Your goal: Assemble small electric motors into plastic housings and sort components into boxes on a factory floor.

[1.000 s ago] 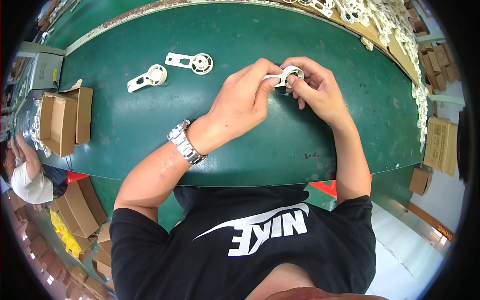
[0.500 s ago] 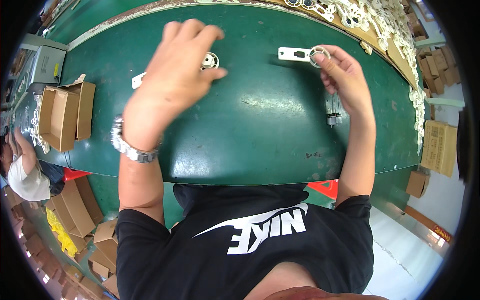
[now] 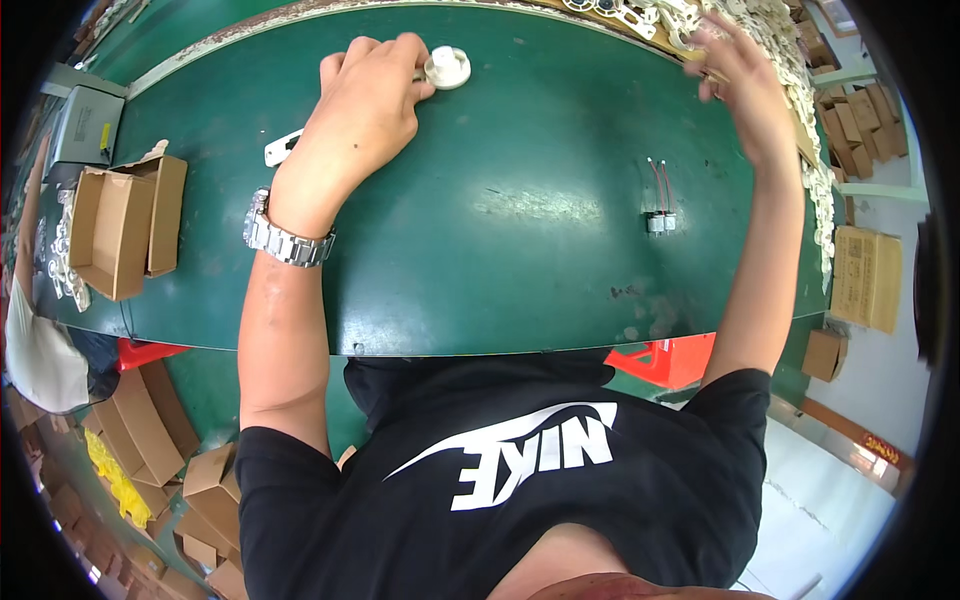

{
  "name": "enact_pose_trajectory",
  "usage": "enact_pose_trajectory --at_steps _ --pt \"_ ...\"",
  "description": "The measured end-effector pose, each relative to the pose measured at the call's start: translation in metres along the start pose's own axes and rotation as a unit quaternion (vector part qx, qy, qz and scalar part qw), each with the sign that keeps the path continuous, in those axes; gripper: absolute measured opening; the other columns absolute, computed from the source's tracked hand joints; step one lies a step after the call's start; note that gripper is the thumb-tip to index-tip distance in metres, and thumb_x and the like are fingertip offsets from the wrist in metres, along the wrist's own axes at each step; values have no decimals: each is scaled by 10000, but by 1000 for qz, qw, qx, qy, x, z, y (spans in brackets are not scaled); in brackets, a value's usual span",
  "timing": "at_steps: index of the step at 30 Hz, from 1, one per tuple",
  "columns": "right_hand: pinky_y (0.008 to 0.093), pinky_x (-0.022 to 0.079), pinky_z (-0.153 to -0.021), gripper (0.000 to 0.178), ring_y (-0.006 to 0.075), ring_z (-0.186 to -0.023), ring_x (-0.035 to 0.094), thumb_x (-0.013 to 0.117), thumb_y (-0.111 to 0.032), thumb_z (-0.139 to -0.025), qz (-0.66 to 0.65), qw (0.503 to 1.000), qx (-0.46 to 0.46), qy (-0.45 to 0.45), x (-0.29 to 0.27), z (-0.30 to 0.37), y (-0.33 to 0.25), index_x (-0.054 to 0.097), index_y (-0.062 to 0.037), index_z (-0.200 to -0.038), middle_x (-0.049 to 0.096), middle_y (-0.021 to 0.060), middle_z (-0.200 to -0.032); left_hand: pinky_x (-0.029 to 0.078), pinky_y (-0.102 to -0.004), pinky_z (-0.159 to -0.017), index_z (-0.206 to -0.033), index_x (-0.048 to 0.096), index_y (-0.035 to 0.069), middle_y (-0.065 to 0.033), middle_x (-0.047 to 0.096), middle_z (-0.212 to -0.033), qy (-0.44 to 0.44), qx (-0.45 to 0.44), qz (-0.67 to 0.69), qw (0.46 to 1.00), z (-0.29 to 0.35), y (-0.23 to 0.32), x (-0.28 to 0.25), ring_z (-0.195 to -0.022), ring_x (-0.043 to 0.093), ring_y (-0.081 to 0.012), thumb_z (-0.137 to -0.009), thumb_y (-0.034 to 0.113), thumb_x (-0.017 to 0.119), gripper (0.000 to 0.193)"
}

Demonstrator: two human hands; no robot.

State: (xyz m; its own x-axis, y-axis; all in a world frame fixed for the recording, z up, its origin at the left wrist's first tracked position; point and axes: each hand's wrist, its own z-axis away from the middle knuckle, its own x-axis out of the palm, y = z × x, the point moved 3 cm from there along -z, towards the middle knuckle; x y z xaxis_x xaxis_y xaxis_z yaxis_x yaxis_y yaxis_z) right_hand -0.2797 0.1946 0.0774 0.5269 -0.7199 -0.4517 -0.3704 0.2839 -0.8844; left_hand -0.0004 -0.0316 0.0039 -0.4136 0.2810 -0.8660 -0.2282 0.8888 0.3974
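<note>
My left hand (image 3: 365,110) is closed on a white plastic part with a round cupped end (image 3: 447,67) that sticks out past the fingertips over the green table. Beside my left wrist lies the end of a flat white plastic piece (image 3: 282,148), the rest of it covered by the hand. My right hand (image 3: 740,85), smeared by motion, reaches to the far right by the pile of white plastic parts (image 3: 690,20); its fingers look apart, and I see nothing held in them. Small motors (image 3: 661,222) with thin red wires rest on the table left of my right forearm.
Cardboard boxes (image 3: 110,230) stand at the table's left, near a grey metal box (image 3: 83,125). A person's light sleeve (image 3: 45,345) shows at far left. A red stool (image 3: 665,360) sits under the front edge. More cartons (image 3: 865,275) are at right.
My right hand has gone away to the far right and no longer shows the white ringed part it held. My left hand has closed on a white part, its round end now tilted and farther up.
</note>
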Motion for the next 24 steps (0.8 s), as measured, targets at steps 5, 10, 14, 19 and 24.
enact_pose_trajectory --at_steps 5,10,14,19,24 --pt "394 519 -726 524 271 -816 641 753 -412 -959 366 927 51 -64 12 123 19 616 42 -1181 639 177 -886 513 -472 -863 -1160 628 21 -185 697 -1030 108 14 164 980 -5 6 16 -951 666 -391 -1036 132 583 173" --pt "447 527 -718 610 348 -819 636 873 -326 -840 399 916 -12 31 28 181 37 566 4 -1251 629 185 -993 528 -484 -774 -1231 568 6 -262 687 -961 -18 -38 287 957 -9 51 36 -875 680 -416 -1025 154 619 259" --pt "439 517 -692 345 344 -786 633 836 -233 -873 370 928 5 25 35 174 41 665 -11 -1075 612 157 -924 531 -455 -832 -1279 504 -12 -240 691 -1038 -31 -10 301 953 -4 53 52 -921 677 -387 -988 144 684 376" --pt "453 508 -707 166 385 -801 638 741 -69 -910 369 926 -72 26 26 156 45 670 7 -1040 623 172 -926 536 -423 -860 -1281 525 5 -197 674 -1094 -19 -45 318 947 -8 50 50 -975 667 -328 -971 91 690 361" --pt "405 536 -732 196 376 -823 678 658 11 -949 288 950 -87 88 12 141 29 656 -16 -1143 700 189 -954 539 -358 -824 -1281 598 26 -129 676 -1056 22 -14 304 952 -8 43 55 -927 658 -244 -969 120 725 350"
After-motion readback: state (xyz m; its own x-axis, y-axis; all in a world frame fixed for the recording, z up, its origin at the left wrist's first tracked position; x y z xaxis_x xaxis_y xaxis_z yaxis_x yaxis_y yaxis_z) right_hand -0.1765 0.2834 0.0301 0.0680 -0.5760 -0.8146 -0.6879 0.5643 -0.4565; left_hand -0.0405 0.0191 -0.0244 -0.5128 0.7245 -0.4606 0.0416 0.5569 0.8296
